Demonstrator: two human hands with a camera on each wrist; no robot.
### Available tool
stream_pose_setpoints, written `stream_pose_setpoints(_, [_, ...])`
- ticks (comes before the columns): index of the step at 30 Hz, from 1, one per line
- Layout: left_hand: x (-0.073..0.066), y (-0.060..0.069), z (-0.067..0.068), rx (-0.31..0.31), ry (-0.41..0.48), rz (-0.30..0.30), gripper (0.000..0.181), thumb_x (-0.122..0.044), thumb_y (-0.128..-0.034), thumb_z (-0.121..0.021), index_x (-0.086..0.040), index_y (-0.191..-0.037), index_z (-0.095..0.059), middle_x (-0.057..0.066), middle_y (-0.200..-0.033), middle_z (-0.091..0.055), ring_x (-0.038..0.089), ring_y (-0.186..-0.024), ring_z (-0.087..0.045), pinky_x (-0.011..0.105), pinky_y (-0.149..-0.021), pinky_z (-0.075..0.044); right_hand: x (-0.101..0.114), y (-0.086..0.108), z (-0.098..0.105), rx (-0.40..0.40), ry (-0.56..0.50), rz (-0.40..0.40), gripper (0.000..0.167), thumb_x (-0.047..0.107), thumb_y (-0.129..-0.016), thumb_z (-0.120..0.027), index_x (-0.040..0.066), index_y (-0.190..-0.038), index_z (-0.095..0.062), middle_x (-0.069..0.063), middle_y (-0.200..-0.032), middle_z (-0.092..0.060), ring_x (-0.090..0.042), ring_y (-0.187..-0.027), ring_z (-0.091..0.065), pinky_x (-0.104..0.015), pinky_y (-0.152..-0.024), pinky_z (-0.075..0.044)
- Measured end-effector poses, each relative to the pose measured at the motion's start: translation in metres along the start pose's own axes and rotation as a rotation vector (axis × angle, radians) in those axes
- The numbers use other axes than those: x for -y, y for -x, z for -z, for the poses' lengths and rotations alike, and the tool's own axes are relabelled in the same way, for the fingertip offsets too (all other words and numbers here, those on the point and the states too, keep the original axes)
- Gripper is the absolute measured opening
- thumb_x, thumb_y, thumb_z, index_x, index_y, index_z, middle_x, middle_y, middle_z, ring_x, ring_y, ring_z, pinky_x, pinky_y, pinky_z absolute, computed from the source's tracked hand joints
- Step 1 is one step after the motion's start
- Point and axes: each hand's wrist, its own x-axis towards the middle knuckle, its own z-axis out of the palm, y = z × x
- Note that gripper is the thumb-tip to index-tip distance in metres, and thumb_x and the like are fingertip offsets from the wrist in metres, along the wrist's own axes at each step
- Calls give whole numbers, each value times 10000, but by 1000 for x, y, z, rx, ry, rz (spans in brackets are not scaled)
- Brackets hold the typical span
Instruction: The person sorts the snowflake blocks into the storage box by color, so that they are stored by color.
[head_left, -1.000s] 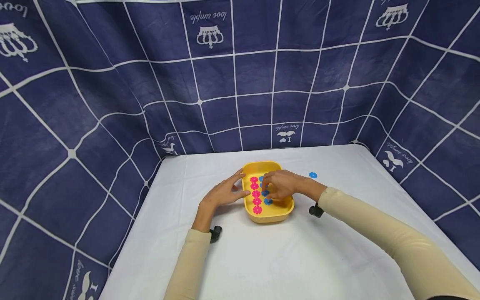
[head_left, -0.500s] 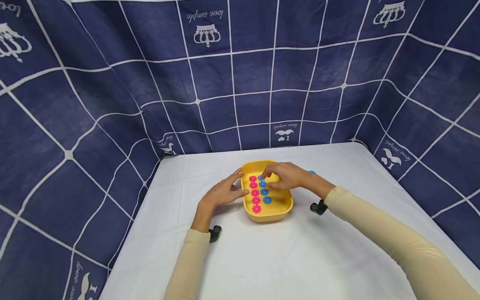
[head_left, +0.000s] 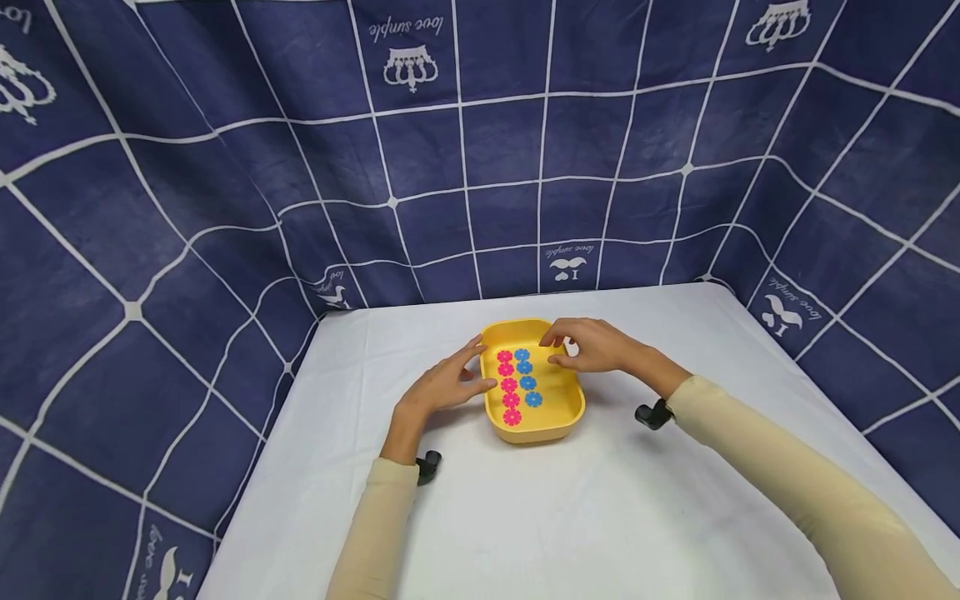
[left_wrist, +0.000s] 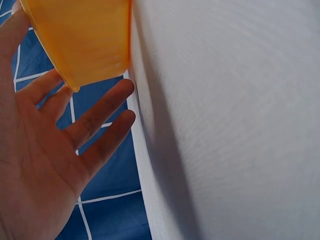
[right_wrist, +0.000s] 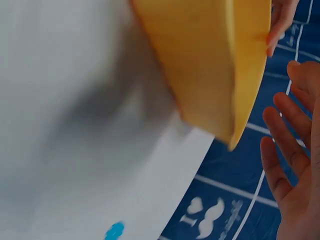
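Note:
A yellow plastic tray [head_left: 551,417] stands on the white table. Inside it lie a column of several pink snowflake discs [head_left: 509,385] and, just right of that, a column of several blue snowflake discs [head_left: 528,383]. My left hand [head_left: 442,385] is at the tray's left rim, thumb reaching over the edge; in the left wrist view its fingers are spread and mostly straight. Over the tray's right rim hovers my right hand [head_left: 596,346], fingers loosely bent, with nothing visible between them. The right wrist view shows this hand [right_wrist: 300,140] apart from the tray wall.
A loose blue disc [right_wrist: 114,231] lies on the table right of the tray; my right arm hides it in the head view. The white-covered table [head_left: 480,517] ends at a dark blue checked curtain [head_left: 502,150] behind and at both sides.
My right hand has lifted from the blue column and moved away and rightward to the tray's right rim, uncovering the blue discs. My left hand has stayed at the left rim.

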Motion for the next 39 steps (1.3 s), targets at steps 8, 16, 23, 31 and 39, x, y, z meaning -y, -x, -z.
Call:
stream_pose_setpoints(8, [1,1,0,-5,-9,-6,863,-676,-944,-694,-314,-1674,-410,-228,-1755,-246,181,-1254,-686,553,-1124,-493,-29,27,8,-64,1,-103,324,215,-950,-820,122,-1257,-770,-38,-1180,-777,-277,-1053,-726,-499,-900,-626])
stream_pose_setpoints(16, [3,4,-3,-6,-2,14,845,-643,-948,-703,-331,-1675,-406,-226,-1751,-259,178,-1252,-684,550,-1113,-501,-56,51,14,-99,27,-155,302,216,-962,-821,111,-1241,-773,-67,-1188,-783,-247,-1032,-728,-491,-892,-627])
stream_pose_setpoints(23, [2,1,-2,-16,-5,7,825,-627,-953,-709,-332,-1667,-419,-225,-1744,-279,179,-1240,-678,550,-1081,-522,-72,65,29,-128,52,-214,317,218,-964,-823,76,-1242,-771,-79,-1184,-780,-275,-1039,-723,-507,-894,-627])
stream_pose_setpoints(31, [2,0,-2,-6,3,-8,822,-614,-959,-714,-315,-1668,-422,-238,-1752,-244,173,-1236,-684,541,-1094,-515,-91,73,35,-125,65,-285,327,210,-982,-805,54,-1265,-757,-96,-1210,-768,-282,-1064,-713,-514,-916,-622])
stream_pose_setpoints(39, [3,1,-1,-1,4,5,847,-651,-947,-707,-323,-1671,-415,-242,-1750,-244,174,-1237,-681,536,-1095,-515,-99,74,33,-129,44,-316,347,209,-986,-799,27,-1278,-746,-112,-1221,-763,-305,-1073,-707,-528,-921,-614])
